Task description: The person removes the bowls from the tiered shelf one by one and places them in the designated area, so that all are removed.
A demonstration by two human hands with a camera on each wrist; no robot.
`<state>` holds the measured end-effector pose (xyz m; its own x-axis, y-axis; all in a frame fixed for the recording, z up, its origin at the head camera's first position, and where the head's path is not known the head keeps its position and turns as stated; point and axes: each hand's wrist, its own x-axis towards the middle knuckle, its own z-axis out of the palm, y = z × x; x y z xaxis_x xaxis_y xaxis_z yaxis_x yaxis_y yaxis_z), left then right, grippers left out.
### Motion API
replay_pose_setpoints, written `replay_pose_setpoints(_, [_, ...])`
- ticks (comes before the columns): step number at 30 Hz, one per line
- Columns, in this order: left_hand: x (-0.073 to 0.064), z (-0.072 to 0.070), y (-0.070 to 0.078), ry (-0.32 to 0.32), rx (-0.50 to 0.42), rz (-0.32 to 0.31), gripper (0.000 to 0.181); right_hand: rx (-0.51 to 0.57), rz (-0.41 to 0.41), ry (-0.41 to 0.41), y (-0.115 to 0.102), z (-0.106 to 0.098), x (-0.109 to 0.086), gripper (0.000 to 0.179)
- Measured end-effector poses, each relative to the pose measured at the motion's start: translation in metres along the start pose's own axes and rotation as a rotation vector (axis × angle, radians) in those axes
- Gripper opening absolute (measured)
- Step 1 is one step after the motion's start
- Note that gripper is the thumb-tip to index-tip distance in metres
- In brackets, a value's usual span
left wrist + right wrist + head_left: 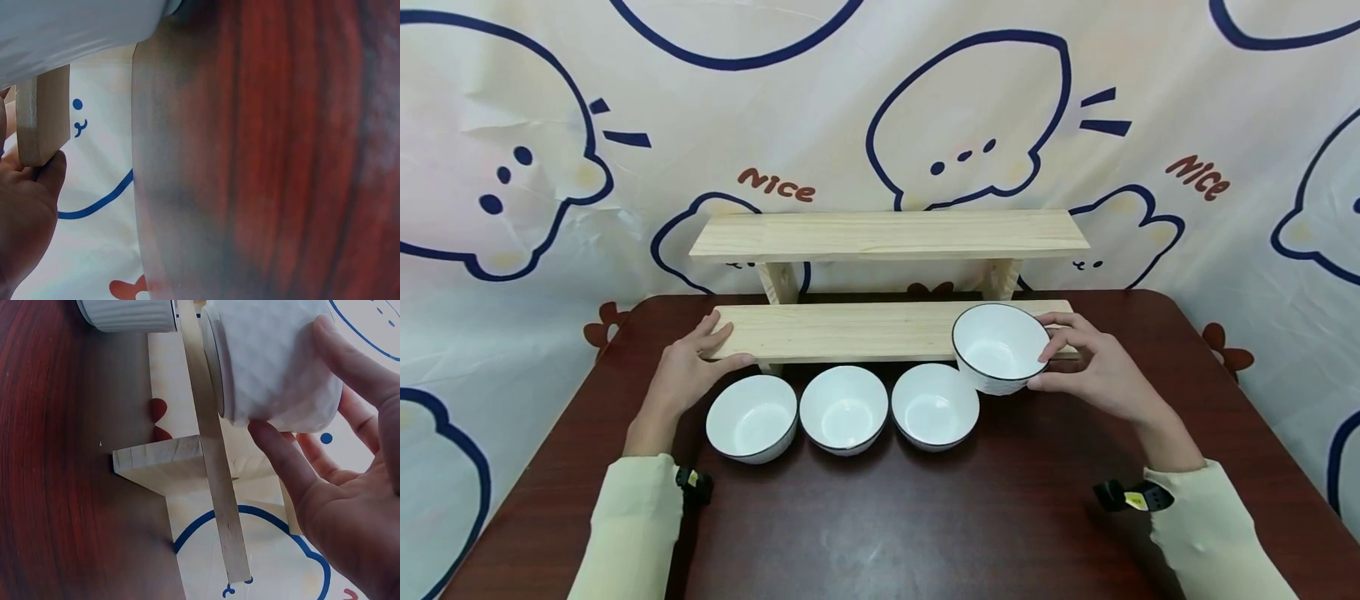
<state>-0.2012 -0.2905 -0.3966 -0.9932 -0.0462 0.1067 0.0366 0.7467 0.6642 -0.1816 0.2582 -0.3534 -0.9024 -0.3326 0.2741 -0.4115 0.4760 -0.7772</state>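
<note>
My right hand (1093,367) holds a white bowl (1000,342) with a dark rim, thumb at the front and fingers on its right side. This bowl is upright at the front edge of the lower board's right part; whether its foot touches the board I cannot tell. A dimpled pattern covers its outside in the right wrist view. At the far left end of the lower board (835,333) of a two-tier wooden shelf, my left hand (688,371) grips the board between thumb and fingers. The left wrist view shows the thumb (53,175) against the board's end.
Three white bowls stand in a row before the shelf: a left one (752,417), a middle one (844,408) and a right one (936,404). The upper board (887,233) is behind and higher. A dark wooden table (880,525) bears everything; a printed cloth (820,125) hangs behind.
</note>
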Motion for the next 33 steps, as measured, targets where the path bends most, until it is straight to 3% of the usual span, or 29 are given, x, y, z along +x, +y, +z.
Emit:
replay_pose_setpoints(17, [0.000, 0.001, 0.000, 0.013, 0.000, 0.019, 0.085, 0.005, -0.028, -0.058, 0.006, -0.018, -0.020, 0.027])
replay_pose_setpoints(33, [0.000, 0.000, 0.002, 0.011, 0.004, 0.013, 0.085, -0.033, 0.002, -0.105, 0.017, -0.022, -0.028, 0.026])
